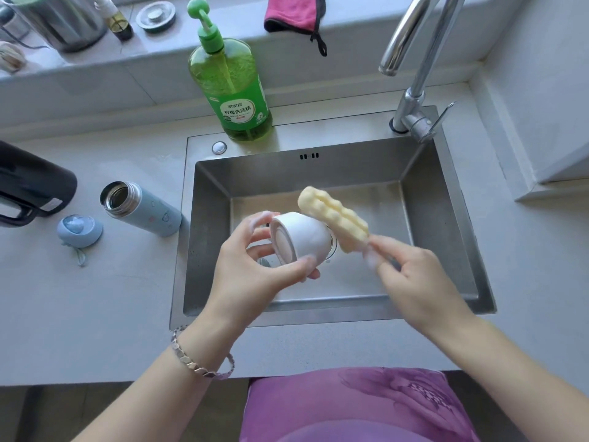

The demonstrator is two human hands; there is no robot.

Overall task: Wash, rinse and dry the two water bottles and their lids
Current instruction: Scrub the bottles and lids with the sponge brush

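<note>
Over the sink [427, 218], your left hand [251, 275] holds a lid [306, 237], the brush [334, 218] in your right hand [424, 288] just right of it. On the desk [95, 314], left: bottle [146, 212], second lid [79, 229] beside it. Dispenser [232, 90] behind sink.

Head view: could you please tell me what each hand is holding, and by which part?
The left hand grips the white lid across its sides; the right hand pinches the yellow sponge brush at its lower end.
</note>
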